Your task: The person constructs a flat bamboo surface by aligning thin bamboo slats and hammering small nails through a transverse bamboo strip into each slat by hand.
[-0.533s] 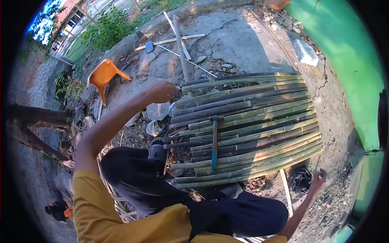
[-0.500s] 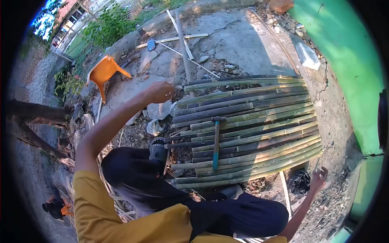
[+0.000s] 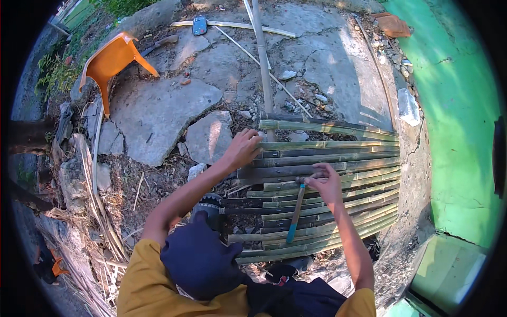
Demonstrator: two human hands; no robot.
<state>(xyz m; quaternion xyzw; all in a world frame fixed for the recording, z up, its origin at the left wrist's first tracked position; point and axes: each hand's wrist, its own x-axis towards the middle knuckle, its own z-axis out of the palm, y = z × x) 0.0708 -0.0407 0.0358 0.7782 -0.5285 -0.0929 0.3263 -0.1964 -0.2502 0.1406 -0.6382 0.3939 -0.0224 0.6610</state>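
Observation:
A panel of split bamboo slats [image 3: 338, 179] lies on the ground in front of me. My left hand [image 3: 242, 149] rests on the left ends of the upper slats, fingers curled over them. My right hand [image 3: 325, 182] is on the middle of the panel, its fingers at the metal head of a hammer [image 3: 296, 208]. The hammer lies on the slats, its blue-tipped wooden handle pointing toward me. My knees in dark trousers [image 3: 203, 259] are at the lower edge.
An overturned orange plastic chair [image 3: 113, 61] lies at the far left on cracked concrete slabs [image 3: 158, 113]. Long bamboo poles [image 3: 261, 47] lie beyond the panel. A green wall [image 3: 454, 105] runs along the right. Dry bamboo strips and rubble [image 3: 95, 201] lie at my left.
I have leaned closer to the panel. My right hand came up from the lower right onto the hammer's head. My left hand dropped from the air onto the slat ends.

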